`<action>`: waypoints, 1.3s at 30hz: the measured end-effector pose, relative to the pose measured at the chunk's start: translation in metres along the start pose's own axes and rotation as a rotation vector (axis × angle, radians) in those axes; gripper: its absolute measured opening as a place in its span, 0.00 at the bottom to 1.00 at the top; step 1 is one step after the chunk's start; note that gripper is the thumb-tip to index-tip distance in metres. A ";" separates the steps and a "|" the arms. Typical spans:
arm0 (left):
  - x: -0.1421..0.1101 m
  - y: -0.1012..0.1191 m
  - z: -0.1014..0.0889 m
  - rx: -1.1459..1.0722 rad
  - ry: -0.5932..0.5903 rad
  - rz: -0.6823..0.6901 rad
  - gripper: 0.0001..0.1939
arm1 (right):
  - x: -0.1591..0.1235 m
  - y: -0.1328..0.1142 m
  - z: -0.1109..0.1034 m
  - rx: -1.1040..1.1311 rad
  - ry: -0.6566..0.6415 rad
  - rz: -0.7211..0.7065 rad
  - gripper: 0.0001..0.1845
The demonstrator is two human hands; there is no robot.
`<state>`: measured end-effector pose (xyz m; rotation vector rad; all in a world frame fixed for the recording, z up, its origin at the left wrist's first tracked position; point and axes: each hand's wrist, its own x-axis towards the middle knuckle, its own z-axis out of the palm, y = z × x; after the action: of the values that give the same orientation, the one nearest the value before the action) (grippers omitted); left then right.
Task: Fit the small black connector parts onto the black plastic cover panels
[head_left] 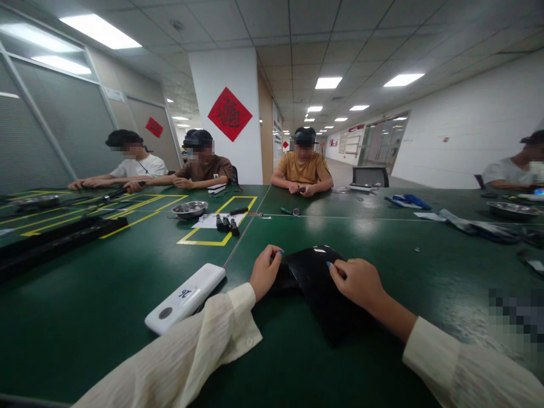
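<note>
My left hand (267, 271) is closed, thumb against curled fingers, beside the left edge of a black glossy sheet (312, 277). Whatever it may hold is hidden. My right hand (359, 281) is closed at the right side of this sheet, which bends and stands tilted above the table. Both thumb tips show blue. A dark item (284, 281) lies low between my left hand and the sheet, too dark to name. Left of my left forearm is a white oblong device (187, 297) marked 26.
The green table (127, 351) carries a metal bowl (189, 209), small black cylindrical parts (227, 224), a long black tray (59, 241) and cloth gloves (471, 222). Several people sit around it, one straight across (302, 167).
</note>
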<state>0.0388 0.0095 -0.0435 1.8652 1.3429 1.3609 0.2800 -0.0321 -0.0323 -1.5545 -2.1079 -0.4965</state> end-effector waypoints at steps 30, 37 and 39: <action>0.000 -0.002 -0.002 -0.038 0.021 -0.025 0.07 | -0.006 0.180 0.045 -0.307 0.143 0.347 0.25; -0.001 0.001 -0.002 -0.030 0.026 -0.033 0.06 | -0.022 0.215 0.067 -0.288 -0.023 0.593 0.30; -0.001 0.002 -0.002 -0.030 0.024 -0.034 0.07 | -0.020 0.220 0.070 -0.252 -0.091 0.589 0.31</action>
<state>0.0375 0.0076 -0.0418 1.8039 1.3527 1.3826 0.4839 0.0544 -0.0995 -2.2625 -1.5695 -0.4925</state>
